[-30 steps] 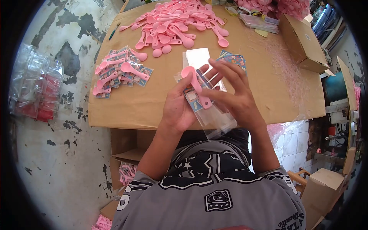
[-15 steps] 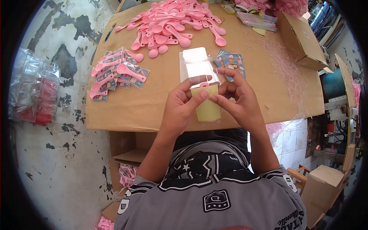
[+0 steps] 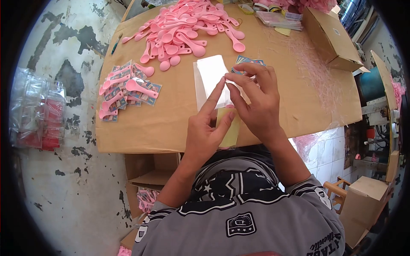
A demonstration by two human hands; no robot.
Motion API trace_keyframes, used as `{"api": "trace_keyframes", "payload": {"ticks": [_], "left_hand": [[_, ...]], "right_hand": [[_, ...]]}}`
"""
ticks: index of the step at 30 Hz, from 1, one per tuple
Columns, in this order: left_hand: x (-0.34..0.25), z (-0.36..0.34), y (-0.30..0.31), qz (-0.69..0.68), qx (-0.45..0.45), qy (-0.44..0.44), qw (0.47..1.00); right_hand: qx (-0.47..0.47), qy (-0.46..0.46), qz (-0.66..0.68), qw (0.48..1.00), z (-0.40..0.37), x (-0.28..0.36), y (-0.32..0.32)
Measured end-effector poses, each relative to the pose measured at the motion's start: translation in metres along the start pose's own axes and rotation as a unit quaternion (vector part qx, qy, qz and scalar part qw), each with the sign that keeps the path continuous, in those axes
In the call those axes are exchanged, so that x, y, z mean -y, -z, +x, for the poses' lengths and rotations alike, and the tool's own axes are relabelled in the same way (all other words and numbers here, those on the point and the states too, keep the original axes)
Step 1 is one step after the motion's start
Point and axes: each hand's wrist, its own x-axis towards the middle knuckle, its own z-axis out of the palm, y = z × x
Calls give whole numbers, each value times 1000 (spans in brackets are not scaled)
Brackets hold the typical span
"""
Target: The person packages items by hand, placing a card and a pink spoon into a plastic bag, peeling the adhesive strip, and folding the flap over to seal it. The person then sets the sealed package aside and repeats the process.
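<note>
A pale yellow card (image 3: pixel 229 133) in a clear plastic sleeve hangs at the table's front edge, with a bit of pink showing at its top. My left hand (image 3: pixel 209 128) holds it, the thumb across its face and the index finger stretched up. My right hand (image 3: pixel 258 96) is pinched at the tip of that finger; whatever lies in the pinch is too small to make out. Under and behind the fingers is a glossy white stack (image 3: pixel 208 77) with clear plastic around it. Blue printed cards (image 3: pixel 243 59) are fanned out behind my right hand, partly hidden.
Pink measuring spoons (image 3: pixel 179 32) are heaped at the back. To the left lie spoons bagged with printed cards (image 3: pixel 128 87), and a pen (image 3: pixel 116 44). A cardboard box (image 3: pixel 333 40), plastic packets (image 3: pixel 279 20) and pink shreds (image 3: pixel 316 77) occupy the right side.
My right hand has left the yellow card and moved up, meeting my left index finger over the white stack. The card has dropped slightly, staying in my left hand. The view has shifted slightly.
</note>
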Motion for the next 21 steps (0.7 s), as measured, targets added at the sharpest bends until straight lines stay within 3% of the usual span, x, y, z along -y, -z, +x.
{"api": "trace_keyframes", "payload": {"ticks": [5, 8, 11, 14, 17, 19, 21], "left_hand": [[-9, -1, 0, 68, -5, -9, 998], [-9, -2, 1, 50, 15, 0, 999], [-6, -3, 2, -8, 40, 16, 999], [13, -6, 2, -85, 45, 9, 995], [-1, -9, 2, -178, 32, 63, 981], [-7, -8, 3, -205, 26, 83, 975], [-3, -6, 2, -193, 27, 67, 979]], "right_hand": [[-23, 17, 2, 1000, 2, -5, -4], [-10, -26, 51, 998, 4, -7, 1], [-32, -139, 186, 972, 1, -20, 5], [-140, -301, 351, 875, 10, -33, 19], [-182, -269, 354, 877, 13, -48, 35], [-89, -158, 218, 959, 12, -41, 39], [-17, -72, 108, 991, 9, -28, 41]]}}
